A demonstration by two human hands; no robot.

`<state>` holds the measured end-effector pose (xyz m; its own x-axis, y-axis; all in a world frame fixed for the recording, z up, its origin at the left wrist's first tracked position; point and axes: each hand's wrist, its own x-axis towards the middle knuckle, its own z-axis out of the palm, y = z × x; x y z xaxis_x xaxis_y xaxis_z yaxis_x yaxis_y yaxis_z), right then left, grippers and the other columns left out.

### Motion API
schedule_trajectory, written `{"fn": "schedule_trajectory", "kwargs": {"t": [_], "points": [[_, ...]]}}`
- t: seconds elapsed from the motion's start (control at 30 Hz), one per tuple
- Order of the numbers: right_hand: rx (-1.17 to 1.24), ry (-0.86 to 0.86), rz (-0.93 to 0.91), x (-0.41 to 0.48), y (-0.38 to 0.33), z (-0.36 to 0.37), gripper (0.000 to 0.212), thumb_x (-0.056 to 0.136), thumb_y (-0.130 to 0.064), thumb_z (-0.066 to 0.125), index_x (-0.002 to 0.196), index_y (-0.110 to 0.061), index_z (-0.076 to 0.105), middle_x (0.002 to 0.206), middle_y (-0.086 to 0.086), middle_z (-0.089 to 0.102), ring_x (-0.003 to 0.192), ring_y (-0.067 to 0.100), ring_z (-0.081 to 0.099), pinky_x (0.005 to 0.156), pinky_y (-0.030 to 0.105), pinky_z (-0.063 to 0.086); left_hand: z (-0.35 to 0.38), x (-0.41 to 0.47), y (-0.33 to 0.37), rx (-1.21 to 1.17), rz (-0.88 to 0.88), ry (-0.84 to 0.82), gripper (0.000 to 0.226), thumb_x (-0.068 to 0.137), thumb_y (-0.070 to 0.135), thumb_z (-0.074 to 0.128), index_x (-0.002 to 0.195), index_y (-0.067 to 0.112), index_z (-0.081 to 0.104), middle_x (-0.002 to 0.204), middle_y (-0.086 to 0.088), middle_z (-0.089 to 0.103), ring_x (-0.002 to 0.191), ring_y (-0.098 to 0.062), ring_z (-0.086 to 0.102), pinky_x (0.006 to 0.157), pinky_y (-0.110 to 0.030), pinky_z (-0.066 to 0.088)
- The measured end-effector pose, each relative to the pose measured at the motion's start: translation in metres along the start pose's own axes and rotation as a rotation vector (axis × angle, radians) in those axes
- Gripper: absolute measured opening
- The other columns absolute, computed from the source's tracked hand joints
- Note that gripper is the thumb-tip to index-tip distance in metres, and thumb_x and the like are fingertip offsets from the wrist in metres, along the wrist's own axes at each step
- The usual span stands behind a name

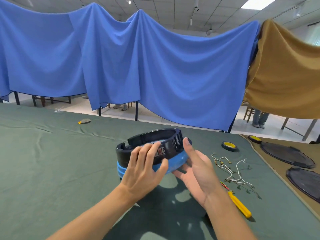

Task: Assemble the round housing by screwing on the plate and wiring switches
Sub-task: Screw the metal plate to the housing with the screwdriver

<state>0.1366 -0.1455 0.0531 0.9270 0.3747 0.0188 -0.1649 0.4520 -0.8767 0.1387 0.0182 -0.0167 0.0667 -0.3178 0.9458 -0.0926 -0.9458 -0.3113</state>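
Holding housing (172, 147) — left hand (143, 170), right hand (197, 168)

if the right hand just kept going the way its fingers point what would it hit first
The round housing. The right hand is open, its fingers aimed away and leftward at the housing's right side, the lower ones apparently under its blue base. Nothing lies between, though depth is unclear.

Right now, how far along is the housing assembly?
Nothing looks done yet. In hand: the housing, held off the table by the left hand gripping its side and the right hand cradling it underneath. Left: the wires, screwdriver and tape lie untouched on the table; the plates sit apart on the brown cloth.
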Motion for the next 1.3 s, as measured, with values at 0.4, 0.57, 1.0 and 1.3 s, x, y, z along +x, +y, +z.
{"fn": "schedule_trajectory", "kwargs": {"t": [0.4,0.57,1.0,1.3], "points": [[-0.189,0.164,0.238,0.003,0.039,-0.011,0.037,0.082,-0.041,0.072,0.104,-0.01,0.068,0.093,0.009,0.075,0.088,0.027,0.072,0.082,0.046,0.058,-0.022,-0.023,-0.014,-0.354,0.143,-0.409,0.052,0.08,0.046,0.068,0.114,0.01,0.051,0.134,-0.01,0.047,0.114,-0.031,0.052,0.098,-0.039,0.041],[-0.317,0.194,0.261,0.006,0.05,-0.005,0.055,0.08,-0.04,0.076,0.113,-0.018,0.038,0.114,0.01,0.061,0.091,0.027,0.071,0.076,0.042,0.06,-0.027,-0.029,-0.024,-0.369,0.011,-0.484,0.062,0.087,0.047,0.06,0.133,0.008,0.043,0.138,-0.005,0.045,0.118,-0.026,0.049,0.1,-0.034,0.037],[-0.858,0.121,0.262,0.0,0.05,-0.018,0.018,0.084,-0.019,0.059,0.1,-0.012,0.054,0.085,0.016,0.068,0.062,0.024,0.073,0.068,0.038,0.062,-0.023,-0.019,-0.029,-0.276,-0.141,-0.614,0.047,0.099,0.047,0.042,0.119,0.012,0.067,0.117,0.0,0.066,0.106,-0.023,0.059,0.091,-0.035,0.04],[-0.714,0.072,0.317,0.001,0.053,-0.021,0.018,0.089,-0.01,0.05,0.105,-0.002,0.055,0.098,0.025,0.06,0.07,0.028,0.071,0.057,0.035,0.059,0.01,0.031,0.026,-0.095,-0.414,-0.905,0.034,0.101,0.046,0.037,0.102,0.02,0.059,0.102,0.004,0.068,0.099,-0.021,0.061,0.091,-0.037,0.035]]}}
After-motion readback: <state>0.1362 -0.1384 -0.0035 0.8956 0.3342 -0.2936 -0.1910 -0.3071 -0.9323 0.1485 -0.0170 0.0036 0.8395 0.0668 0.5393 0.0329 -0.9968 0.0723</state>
